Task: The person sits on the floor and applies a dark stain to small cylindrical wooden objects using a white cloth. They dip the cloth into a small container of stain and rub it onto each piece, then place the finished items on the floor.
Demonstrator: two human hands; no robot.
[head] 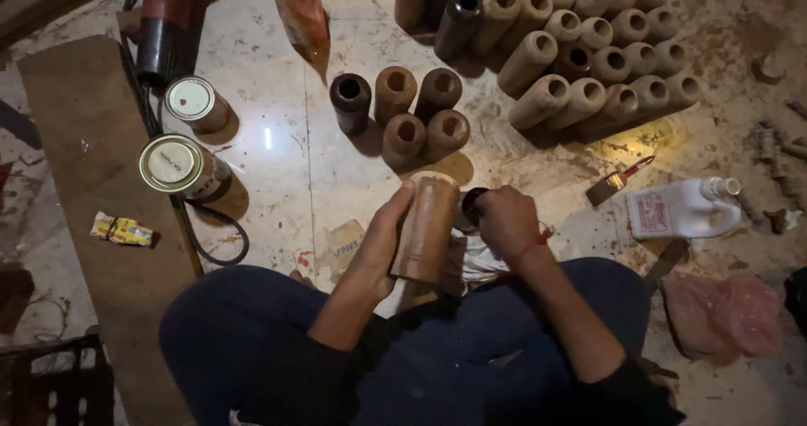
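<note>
My left hand (382,241) grips a brown wooden cylinder (426,228), held nearly upright above my lap. Just right of the cylinder, my right hand (507,220) is closed around a small dark object (472,205), which touches the cylinder's side. Below the two hands a white cloth (481,262) lies on my knees. Ahead on the floor stands a small group of similar hollow cylinders (403,106), some darker than others.
A large cluster of pale wooden cylinders (588,47) fills the far right. Two closed tins (181,136) stand at left beside a wooden board (101,224) and a black cable. A paintbrush (618,179), a white plastic bottle (681,209) and a pink bag (727,308) lie at right.
</note>
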